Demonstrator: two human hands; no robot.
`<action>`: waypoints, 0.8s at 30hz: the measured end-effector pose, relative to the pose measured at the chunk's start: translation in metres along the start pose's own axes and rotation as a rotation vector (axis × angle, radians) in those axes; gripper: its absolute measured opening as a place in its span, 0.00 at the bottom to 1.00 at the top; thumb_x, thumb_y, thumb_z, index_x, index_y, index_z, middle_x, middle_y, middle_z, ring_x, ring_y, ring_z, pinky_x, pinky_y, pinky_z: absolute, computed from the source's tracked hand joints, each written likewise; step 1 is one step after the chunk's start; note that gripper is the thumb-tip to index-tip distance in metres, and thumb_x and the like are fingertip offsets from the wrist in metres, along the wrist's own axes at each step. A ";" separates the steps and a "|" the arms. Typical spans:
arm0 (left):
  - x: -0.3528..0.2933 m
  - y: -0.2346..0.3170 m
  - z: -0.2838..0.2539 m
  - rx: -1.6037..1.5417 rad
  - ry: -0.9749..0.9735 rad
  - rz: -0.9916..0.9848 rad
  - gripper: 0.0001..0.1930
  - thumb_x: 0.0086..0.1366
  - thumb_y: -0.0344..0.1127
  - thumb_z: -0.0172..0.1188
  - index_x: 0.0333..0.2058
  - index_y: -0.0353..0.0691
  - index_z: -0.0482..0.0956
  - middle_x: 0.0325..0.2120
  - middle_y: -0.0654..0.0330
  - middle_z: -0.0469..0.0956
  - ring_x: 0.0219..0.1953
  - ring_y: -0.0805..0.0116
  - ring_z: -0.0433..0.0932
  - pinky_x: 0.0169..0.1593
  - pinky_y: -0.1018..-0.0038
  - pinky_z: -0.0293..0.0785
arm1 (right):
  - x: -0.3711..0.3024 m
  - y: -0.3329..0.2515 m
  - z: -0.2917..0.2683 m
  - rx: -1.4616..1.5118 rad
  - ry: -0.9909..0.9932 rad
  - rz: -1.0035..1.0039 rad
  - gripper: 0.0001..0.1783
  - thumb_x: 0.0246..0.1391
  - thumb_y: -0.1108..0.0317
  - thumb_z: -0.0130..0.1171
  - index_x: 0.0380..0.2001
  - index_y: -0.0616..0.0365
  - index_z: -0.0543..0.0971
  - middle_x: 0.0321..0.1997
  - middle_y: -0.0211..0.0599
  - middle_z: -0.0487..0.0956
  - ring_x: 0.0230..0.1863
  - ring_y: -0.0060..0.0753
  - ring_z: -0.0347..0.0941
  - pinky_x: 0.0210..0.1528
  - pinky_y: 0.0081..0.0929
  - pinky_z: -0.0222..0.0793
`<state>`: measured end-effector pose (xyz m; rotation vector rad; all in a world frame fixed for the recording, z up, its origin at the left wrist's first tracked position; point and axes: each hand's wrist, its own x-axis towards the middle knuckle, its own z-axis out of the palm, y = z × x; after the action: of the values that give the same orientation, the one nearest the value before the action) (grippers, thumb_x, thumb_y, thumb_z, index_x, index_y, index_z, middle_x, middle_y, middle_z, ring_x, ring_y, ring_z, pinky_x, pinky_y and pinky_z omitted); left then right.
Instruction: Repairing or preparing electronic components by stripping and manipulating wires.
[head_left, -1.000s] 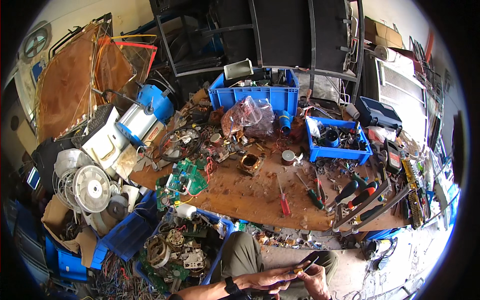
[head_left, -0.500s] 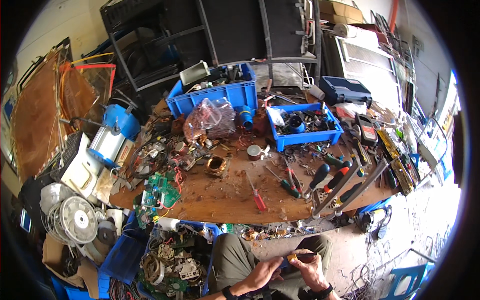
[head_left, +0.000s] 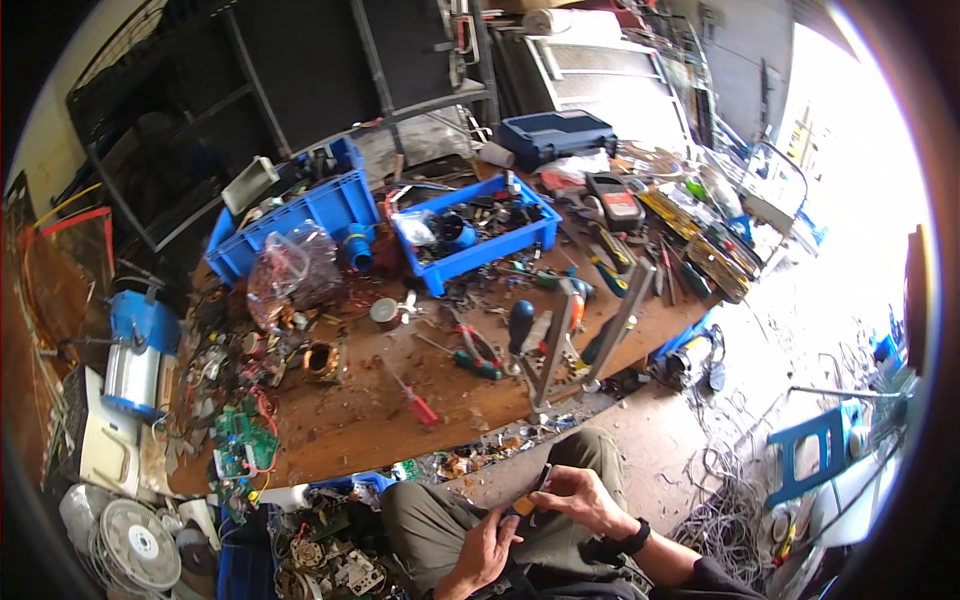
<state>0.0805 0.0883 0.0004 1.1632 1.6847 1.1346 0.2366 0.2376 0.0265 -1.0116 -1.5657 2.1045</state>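
Note:
Over my lap, both hands meet at a small dark object with a yellow-orange part [head_left: 523, 505], whose kind I cannot make out. My left hand [head_left: 484, 548] grips its lower end, fingers curled round it. My right hand [head_left: 582, 502] pinches its upper end, where a thin dark piece points upward. Beyond my knees, a red-handled screwdriver [head_left: 419, 407] lies on the wooden workbench [head_left: 350, 440]. Near it are a green-handled screwdriver [head_left: 476, 364] and red-handled pliers [head_left: 483, 345]. More tools stand in a metal holder [head_left: 548, 365] at the bench's front edge.
Two blue crates [head_left: 300, 222] [head_left: 490, 252] of scrap stand at the back of the bench. Left of it sits a white fan-like wheel [head_left: 140, 542]. A green circuit board [head_left: 245, 443] lies at the left corner. Tangled wires [head_left: 715, 510] and a blue stool [head_left: 815, 455] are on the right floor.
My view has turned to the right, so the bench appears farther left. My right hand has shifted on the object, and its thin dark piece now points upward rather than sideways.

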 end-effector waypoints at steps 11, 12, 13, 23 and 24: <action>0.005 -0.003 -0.011 -0.568 -0.251 -0.206 0.17 0.80 0.43 0.48 0.48 0.34 0.75 0.33 0.61 0.76 0.39 0.76 0.79 0.43 0.67 0.86 | -0.009 0.001 -0.021 -0.170 -0.210 -0.210 0.12 0.62 0.67 0.68 0.44 0.62 0.82 0.36 0.30 0.85 0.38 0.16 0.78 0.44 0.19 0.76; 0.006 -0.003 -0.012 -0.576 -0.258 -0.229 0.17 0.80 0.42 0.47 0.49 0.33 0.76 0.35 0.60 0.77 0.40 0.75 0.79 0.44 0.67 0.86 | -0.010 0.003 -0.020 -0.216 -0.166 -0.190 0.12 0.62 0.66 0.68 0.44 0.63 0.82 0.36 0.30 0.85 0.38 0.16 0.78 0.44 0.19 0.76; 0.007 -0.003 -0.013 -0.613 -0.289 -0.261 0.17 0.81 0.42 0.46 0.49 0.33 0.76 0.37 0.59 0.77 0.41 0.74 0.79 0.46 0.68 0.86 | -0.010 0.004 -0.020 -0.164 -0.156 -0.209 0.12 0.62 0.66 0.69 0.44 0.63 0.82 0.37 0.32 0.86 0.39 0.16 0.79 0.44 0.20 0.76; 0.014 0.018 -0.022 -0.283 -0.371 -0.170 0.18 0.79 0.42 0.51 0.56 0.33 0.73 0.41 0.57 0.80 0.44 0.69 0.80 0.51 0.72 0.80 | -0.012 0.011 -0.019 -0.201 -0.163 -0.330 0.11 0.62 0.67 0.68 0.41 0.64 0.83 0.36 0.33 0.87 0.38 0.18 0.79 0.42 0.22 0.77; 0.014 0.020 -0.022 -0.107 -0.374 -0.139 0.18 0.79 0.42 0.51 0.56 0.34 0.72 0.39 0.56 0.80 0.44 0.68 0.81 0.50 0.72 0.78 | -0.013 0.011 -0.019 -0.203 -0.175 -0.313 0.11 0.62 0.67 0.68 0.41 0.64 0.83 0.36 0.33 0.86 0.37 0.17 0.79 0.41 0.21 0.77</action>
<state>0.0612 0.1006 0.0245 1.0945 1.3774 0.8490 0.2608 0.2382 0.0180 -0.6020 -1.9136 1.8888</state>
